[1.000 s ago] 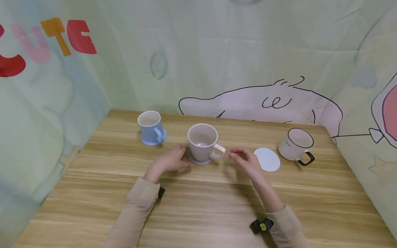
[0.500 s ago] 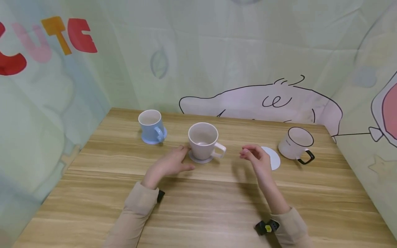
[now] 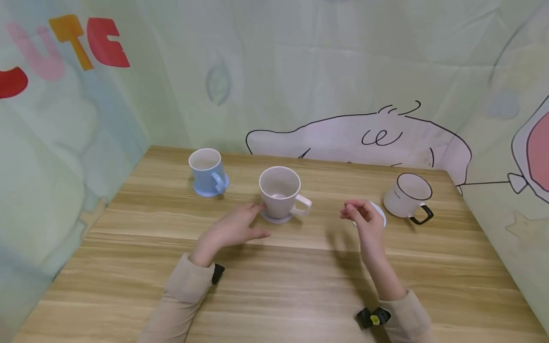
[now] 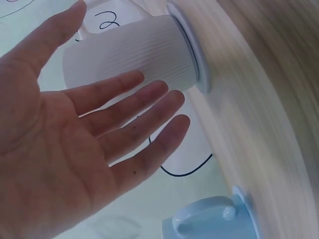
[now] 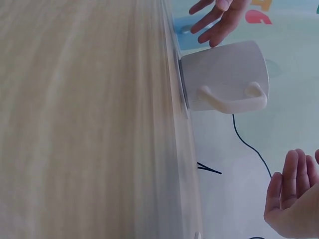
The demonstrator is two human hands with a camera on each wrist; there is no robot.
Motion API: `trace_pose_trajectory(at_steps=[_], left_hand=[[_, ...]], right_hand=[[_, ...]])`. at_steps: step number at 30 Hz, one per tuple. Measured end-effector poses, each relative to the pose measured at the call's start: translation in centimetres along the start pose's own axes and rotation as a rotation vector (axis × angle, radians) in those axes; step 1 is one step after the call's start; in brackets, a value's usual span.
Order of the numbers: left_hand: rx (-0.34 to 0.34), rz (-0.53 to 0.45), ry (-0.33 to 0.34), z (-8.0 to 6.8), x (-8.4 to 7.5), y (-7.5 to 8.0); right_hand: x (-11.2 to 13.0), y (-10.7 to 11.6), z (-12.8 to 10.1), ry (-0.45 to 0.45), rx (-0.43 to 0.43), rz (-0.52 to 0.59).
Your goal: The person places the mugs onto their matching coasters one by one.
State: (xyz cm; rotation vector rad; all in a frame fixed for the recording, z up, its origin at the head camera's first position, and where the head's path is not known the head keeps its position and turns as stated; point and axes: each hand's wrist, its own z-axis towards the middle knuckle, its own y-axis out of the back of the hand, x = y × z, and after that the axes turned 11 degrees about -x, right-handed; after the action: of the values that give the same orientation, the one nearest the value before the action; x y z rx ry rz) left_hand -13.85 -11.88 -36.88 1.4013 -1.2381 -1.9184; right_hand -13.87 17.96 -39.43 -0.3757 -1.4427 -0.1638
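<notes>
Pink mug (image 3: 280,191) is standing upright on its grey coaster (image 3: 276,218) at table (image 3: 274,281) centre, handle pointing right. Left hand (image 3: 233,228) is resting just beside it, fingers straight and relaxed, gripping nothing. Right hand (image 3: 363,218) is hovering loosely curled and empty, partly covering the white coaster (image 3: 379,213). White mug (image 3: 406,196) is sitting just right of that coaster; blue mug (image 3: 206,170) on blue coaster (image 3: 210,191) is standing far left.
</notes>
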Motion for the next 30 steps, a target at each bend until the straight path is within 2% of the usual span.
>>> trace_pose_trajectory(at_steps=[8, 14, 20, 30], left_hand=[[0.011, -0.047, -0.029, 0.0, -1.1, 0.2], [-0.017, -0.084, -0.071, -0.2, -1.8, 0.3], [-0.031, -0.129, -0.117, -0.2, -2.3, 0.2], [-0.03, -0.217, -0.14, 0.0, -3.8, -0.3]], right_hand=[[0.6, 1.0, 0.0, 0.028, -0.03, 0.05], [0.7, 1.6, -0.3, 0.027, -0.047, 0.083], [0.8, 2.4, -0.3, 0.043, -0.072, 0.084], [1.2, 3.2, 0.2, 0.034, -0.083, 0.071]])
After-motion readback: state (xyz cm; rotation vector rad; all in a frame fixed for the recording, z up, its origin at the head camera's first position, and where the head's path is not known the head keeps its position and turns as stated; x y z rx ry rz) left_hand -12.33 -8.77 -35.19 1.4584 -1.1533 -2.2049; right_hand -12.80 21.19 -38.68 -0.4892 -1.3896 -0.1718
